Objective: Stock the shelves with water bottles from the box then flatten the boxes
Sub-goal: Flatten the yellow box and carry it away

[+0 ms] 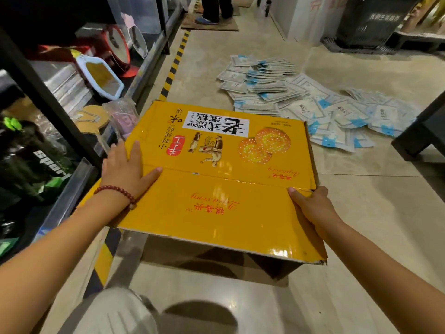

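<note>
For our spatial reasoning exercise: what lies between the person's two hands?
In the head view, only the yellow cardboard box spans between the left hand and right hand; nothing else lies there.

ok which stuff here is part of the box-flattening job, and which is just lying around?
Job:
yellow box
left hand, flat on the box
right hand, gripping its right edge

Lying about:
blue-and-white packets on the floor
mirrors on the shelf
black crate

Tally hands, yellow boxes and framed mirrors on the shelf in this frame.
Hands: 2, left hand flat on the box, right hand gripping its right edge
Yellow box: 1
Framed mirrors: 2, blue-framed mirror, red-framed mirror
Total: 5
</note>
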Demonstrator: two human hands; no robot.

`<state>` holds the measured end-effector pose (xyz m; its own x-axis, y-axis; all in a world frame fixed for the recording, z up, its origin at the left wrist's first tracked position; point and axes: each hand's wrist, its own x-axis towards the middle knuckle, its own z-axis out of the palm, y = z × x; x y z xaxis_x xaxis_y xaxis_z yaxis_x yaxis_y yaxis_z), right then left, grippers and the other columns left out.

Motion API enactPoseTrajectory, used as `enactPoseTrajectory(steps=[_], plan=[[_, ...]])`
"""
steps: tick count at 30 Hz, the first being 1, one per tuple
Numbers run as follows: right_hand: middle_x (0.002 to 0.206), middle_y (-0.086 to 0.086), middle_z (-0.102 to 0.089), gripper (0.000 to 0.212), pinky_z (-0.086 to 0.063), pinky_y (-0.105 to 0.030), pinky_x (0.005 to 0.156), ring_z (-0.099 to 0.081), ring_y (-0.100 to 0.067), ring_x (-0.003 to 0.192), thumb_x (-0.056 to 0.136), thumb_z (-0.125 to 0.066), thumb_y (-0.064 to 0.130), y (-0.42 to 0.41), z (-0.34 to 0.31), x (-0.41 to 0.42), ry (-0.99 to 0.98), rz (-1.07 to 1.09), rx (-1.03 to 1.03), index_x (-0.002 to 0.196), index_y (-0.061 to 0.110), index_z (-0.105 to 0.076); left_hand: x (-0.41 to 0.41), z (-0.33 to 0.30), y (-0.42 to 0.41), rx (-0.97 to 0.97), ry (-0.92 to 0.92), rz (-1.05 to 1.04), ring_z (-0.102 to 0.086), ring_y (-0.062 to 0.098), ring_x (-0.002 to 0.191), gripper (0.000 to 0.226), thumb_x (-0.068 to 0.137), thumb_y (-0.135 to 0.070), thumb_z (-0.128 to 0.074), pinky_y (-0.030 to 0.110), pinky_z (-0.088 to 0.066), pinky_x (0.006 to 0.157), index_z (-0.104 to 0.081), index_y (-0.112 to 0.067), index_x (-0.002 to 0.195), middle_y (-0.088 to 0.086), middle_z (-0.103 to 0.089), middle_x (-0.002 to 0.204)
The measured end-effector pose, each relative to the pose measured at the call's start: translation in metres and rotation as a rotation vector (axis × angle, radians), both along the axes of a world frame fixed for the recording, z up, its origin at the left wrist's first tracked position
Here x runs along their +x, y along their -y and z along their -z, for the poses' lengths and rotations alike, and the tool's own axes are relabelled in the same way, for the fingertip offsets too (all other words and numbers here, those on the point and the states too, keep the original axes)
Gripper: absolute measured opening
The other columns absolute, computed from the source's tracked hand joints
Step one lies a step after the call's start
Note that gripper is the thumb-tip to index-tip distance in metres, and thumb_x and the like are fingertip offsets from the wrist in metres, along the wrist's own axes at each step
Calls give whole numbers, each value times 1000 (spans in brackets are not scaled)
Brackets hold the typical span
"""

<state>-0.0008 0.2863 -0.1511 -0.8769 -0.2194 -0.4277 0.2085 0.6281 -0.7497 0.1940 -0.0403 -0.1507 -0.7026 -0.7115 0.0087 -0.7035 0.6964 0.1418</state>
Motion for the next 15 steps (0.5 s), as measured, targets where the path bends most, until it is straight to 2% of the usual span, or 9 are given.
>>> enactPoseTrajectory(steps=[2, 4, 5, 8, 9, 11, 13, 14, 15], plan=[[139, -20, -44, 68, -40, -47, 93, -47, -41, 121, 92, -57, 38, -5, 1, -3, -1, 15, 5, 140, 4, -22, 7, -4, 27, 75, 21, -116, -37, 40, 128, 97, 71, -75, -51, 58, -33, 103, -33, -6, 136, 22, -35, 141], [138, -20, -45, 68, -40, -46, 91, -48, -41, 119, 91, -59, 37, -10, 1, -7, -6, 29, 7, 139, 5, -23, 14, -11, 39, 195, 77, -110, -41, 35, 124, 106, 61, -87, -42, 57, -36, 100, -41, -7, 130, 16, -39, 138], [137, -21, -46, 67, -41, -46, 91, -49, -41, 119, 91, -59, 36, -12, 2, -9, -13, 32, 10, 138, 4, -24, 17, -12, 40, 188, 129, -88, -36, 32, 129, 107, 60, -90, -36, 58, -32, 104, -44, -10, 132, 12, -36, 143], [136, -21, -46, 67, -41, -47, 89, -49, -42, 117, 91, -59, 37, -15, 2, -10, -13, 35, 40, 138, 5, -25, 19, -15, 35, -63, 284, -9, -15, 24, 142, 105, 64, -90, -16, 61, -10, 110, -46, -20, 135, 0, -31, 151], [136, -21, -46, 67, -41, -47, 88, -49, -42, 117, 91, -59, 37, -16, 2, -11, -12, 35, 47, 138, 5, -25, 19, -15, 33, -103, 303, 14, -15, 22, 143, 105, 63, -89, -10, 61, -7, 111, -50, -20, 132, -1, -34, 150], [136, -21, -46, 67, -41, -47, 88, -50, -42, 116, 91, -59, 38, -21, 1, -12, -21, 37, 53, 139, 6, -25, 17, -16, 28, -102, 328, 30, -27, 21, 138, 102, 63, -89, -5, 60, -5, 111, -61, -20, 113, 1, -48, 139], [135, -21, -47, 66, -41, -45, 84, -50, -42, 115, 91, -59, 37, -29, -1, -15, -21, 43, 68, 139, 5, -26, 13, -20, 19, -77, 373, 28, -53, 20, 115, 89, 64, -89, -4, 59, -4, 113, -58, -22, 85, 2, -67, 108], [134, -21, -48, 66, -41, -43, 82, -51, -42, 113, 91, -60, 36, -34, -2, -16, -24, 54, 71, 138, 5, -28, 10, -22, 13, -54, 384, 37, -60, 18, 94, 88, 65, -89, -3, 57, -8, 113, -56, -21, 80, -1, -69, 87], [132, -20, -50, 65, -43, -42, 81, -53, -41, 111, 90, -61, 37, -40, -4, -17, -22, 62, 69, 138, 5, -30, 6, -23, 6, -15, 375, 46, -61, 15, 78, 86, 66, -88, -5, 54, -18, 112, -55, -21, 82, -4, -66, 73]])
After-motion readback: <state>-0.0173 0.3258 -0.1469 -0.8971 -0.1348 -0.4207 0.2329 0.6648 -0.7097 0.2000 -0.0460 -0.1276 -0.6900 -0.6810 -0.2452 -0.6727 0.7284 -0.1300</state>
